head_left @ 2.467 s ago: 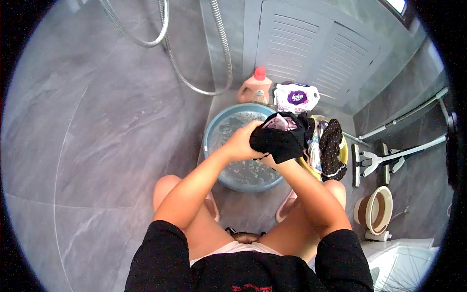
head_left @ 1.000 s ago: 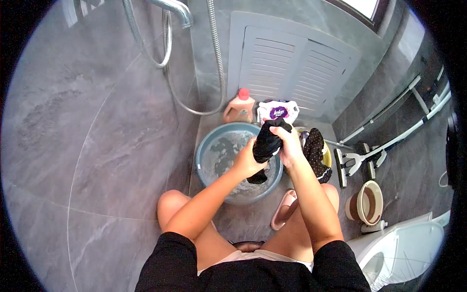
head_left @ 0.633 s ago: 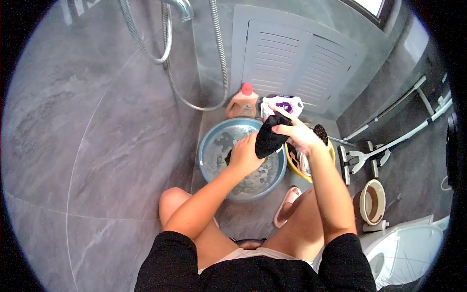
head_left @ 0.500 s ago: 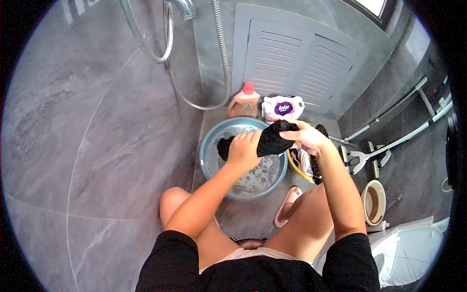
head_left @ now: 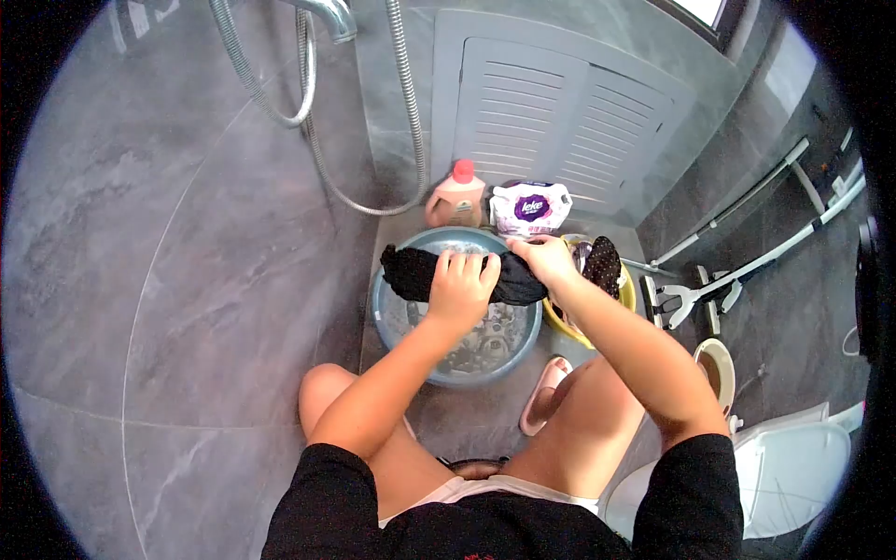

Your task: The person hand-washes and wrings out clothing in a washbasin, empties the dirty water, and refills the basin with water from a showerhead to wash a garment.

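Observation:
A black cloth [head_left: 411,273] is stretched sideways above a blue basin [head_left: 381,322] of sudsy water. My left hand [head_left: 461,287] has its fingers wrapped over the cloth's middle. My right hand [head_left: 545,264] grips the cloth's right end near the basin's right rim. The cloth's left end hangs out past my left hand, over the basin's upper left rim. Right of the basin stands a yellow basin [head_left: 628,291] holding clothes, among them a black dotted piece [head_left: 602,265]; my right forearm passes over part of it.
A pink detergent bottle [head_left: 455,199] and a white and purple package [head_left: 531,208] stand behind the blue basin. A shower hose [head_left: 404,103] hangs at the upper left. Mops [head_left: 686,301], a beige bucket [head_left: 715,366] and a toilet [head_left: 784,471] are on the right.
The black cloth, bunched between my hands earlier, is now drawn out sideways and lies more level. More of it shows left of my left hand. My right hand has come slightly left and down.

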A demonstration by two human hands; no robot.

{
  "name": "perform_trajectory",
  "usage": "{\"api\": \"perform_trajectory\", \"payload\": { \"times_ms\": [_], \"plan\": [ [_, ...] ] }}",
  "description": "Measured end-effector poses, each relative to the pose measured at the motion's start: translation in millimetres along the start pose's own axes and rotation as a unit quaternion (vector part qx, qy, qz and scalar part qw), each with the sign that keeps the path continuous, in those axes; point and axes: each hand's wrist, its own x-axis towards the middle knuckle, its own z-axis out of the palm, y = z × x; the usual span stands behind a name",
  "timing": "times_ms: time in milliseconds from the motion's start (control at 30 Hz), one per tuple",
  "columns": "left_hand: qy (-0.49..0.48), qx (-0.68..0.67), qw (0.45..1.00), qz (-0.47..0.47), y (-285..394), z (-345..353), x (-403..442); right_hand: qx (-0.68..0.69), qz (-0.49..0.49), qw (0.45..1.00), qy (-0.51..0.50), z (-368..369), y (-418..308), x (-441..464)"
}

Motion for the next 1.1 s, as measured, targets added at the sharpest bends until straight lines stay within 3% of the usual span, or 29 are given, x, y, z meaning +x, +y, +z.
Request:
{"api": "perform_trajectory", "payload": {
  "times_ms": [33, 100, 267, 300, 333, 500, 567, 767, 900, 967, 1033, 1067, 1100],
  "plan": [
    [0.001, 0.000, 1.000, 0.001, 2, 1, -3, -0.072, -0.026, 0.996, 0.047, 3, -1, 1],
    [-0.043, -0.109, 0.989, -0.093, 4, -2, -6, -0.090, -0.063, 0.990, 0.091, 7, -16, -7],
    [-0.003, -0.288, 0.940, -0.181, 4, -4, -1, -0.067, -0.196, 0.975, 0.083, -2, -48, -31],
    [-0.003, -0.290, 0.940, -0.181, 3, -8, 5, -0.078, -0.243, 0.963, 0.083, -4, -52, -34],
    [-0.023, -0.328, 0.925, -0.191, 2, -12, 10, -0.091, -0.354, 0.922, 0.131, -3, -49, -30],
    [-0.078, -0.429, 0.876, -0.204, -10, -5, 11, -0.175, -0.477, 0.855, 0.104, -8, -66, -32],
    [-0.108, -0.461, 0.851, -0.226, -12, -2, 6, -0.229, -0.541, 0.808, 0.049, -4, -68, -29],
    [-0.163, -0.578, 0.784, -0.156, -29, 7, 10, -0.283, -0.613, 0.737, -0.012, -8, -88, -30],
    [-0.213, -0.583, 0.772, -0.135, -39, 9, 9, -0.302, -0.635, 0.709, -0.047, -1, -88, -24],
    [-0.242, -0.607, 0.744, -0.136, -38, 16, 4, -0.316, -0.636, 0.702, -0.053, 2, -87, -23],
    [-0.228, -0.683, 0.666, -0.196, -31, 7, 4, -0.331, -0.636, 0.695, -0.058, 3, -85, -21],
    [-0.198, -0.661, 0.705, -0.162, -32, 10, 4, -0.330, -0.642, 0.690, -0.060, 3, -84, -20],
    [-0.198, -0.662, 0.705, -0.162, -32, 12, 4, -0.329, -0.648, 0.684, -0.061, 2, -84, -20]
  ]
}}
